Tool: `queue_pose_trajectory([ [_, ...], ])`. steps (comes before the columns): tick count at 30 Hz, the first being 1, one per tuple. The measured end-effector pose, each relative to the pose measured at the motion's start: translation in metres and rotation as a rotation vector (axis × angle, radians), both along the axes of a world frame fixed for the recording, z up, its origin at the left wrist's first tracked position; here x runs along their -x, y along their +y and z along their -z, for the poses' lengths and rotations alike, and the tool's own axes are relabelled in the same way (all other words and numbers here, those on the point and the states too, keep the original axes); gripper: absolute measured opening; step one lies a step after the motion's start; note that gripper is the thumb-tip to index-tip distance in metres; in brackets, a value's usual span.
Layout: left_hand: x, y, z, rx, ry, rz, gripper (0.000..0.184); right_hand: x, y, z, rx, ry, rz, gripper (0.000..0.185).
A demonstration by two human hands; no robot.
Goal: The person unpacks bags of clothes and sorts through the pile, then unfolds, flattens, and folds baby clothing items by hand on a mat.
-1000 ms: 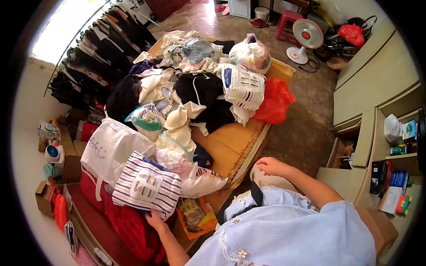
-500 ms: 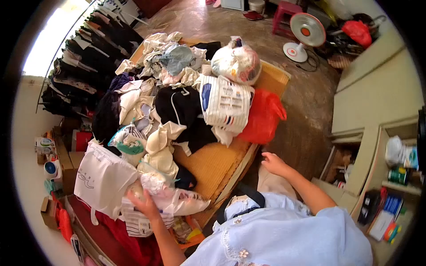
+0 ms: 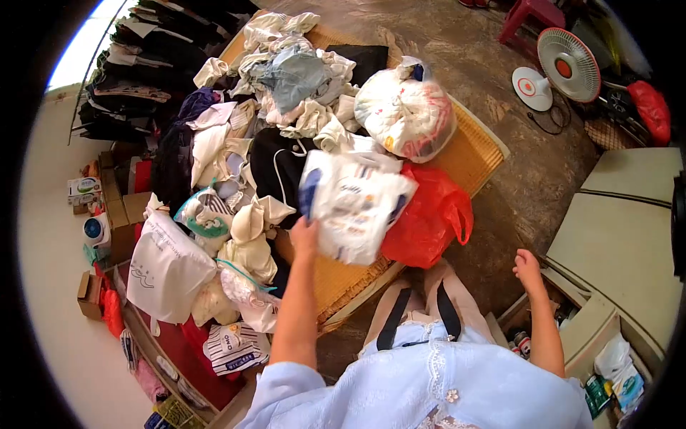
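My left hand point(image 3: 304, 234) grips the left edge of a white striped package point(image 3: 357, 204), its fingers closed on it. The package is slightly blurred and lies over the black garment and beside a red plastic bag point(image 3: 429, 222). Empty and loosely curled with the fingers a little apart, my right hand point(image 3: 527, 269) hangs at the right near the cabinets. A knotted, stuffed clear bag point(image 3: 405, 114) sits behind the package. Light-coloured clothes point(image 3: 296, 75) are heaped at the back. Another striped package point(image 3: 236, 348) rests at the lower left.
A woven mat point(image 3: 475, 146) lies under the pile. At the left are a white drawstring bag point(image 3: 169, 268), cardboard boxes and dark hanging clothes point(image 3: 128, 93). A fan point(image 3: 568, 64) and a red stool point(image 3: 532, 20) stand at the back right, with cabinets point(image 3: 614, 243) along the right.
My left hand has moved from the bags at the lower left to the striped package by the red bag and taken hold of it. My right hand has moved right. The view has shifted.
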State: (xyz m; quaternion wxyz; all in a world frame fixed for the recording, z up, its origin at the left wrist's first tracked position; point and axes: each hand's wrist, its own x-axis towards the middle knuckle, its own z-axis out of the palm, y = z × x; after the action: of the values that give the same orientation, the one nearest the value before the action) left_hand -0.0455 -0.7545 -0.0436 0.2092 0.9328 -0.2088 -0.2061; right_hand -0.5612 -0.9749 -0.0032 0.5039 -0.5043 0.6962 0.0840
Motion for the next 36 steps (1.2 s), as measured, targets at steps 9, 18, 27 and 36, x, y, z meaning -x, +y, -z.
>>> queue_pose_trajectory([
  [9,-0.12,0.227,-0.113,0.281,-0.231,-0.751,0.043,-0.007,0.029,0.063,-0.19,-0.042,-0.171,0.031],
  [18,0.014,-0.039,0.0,-0.292,-0.316,0.256,0.1,-0.043,0.022,0.052,-0.109,-0.13,-0.072,0.029],
  [27,0.007,-0.099,0.079,-0.39,-0.03,0.557,0.06,0.009,0.079,0.035,-0.192,0.006,0.109,0.033],
  [36,-0.136,0.111,-0.046,0.284,0.138,-0.036,0.041,-0.01,0.088,0.066,-0.163,-0.046,-0.046,0.026],
])
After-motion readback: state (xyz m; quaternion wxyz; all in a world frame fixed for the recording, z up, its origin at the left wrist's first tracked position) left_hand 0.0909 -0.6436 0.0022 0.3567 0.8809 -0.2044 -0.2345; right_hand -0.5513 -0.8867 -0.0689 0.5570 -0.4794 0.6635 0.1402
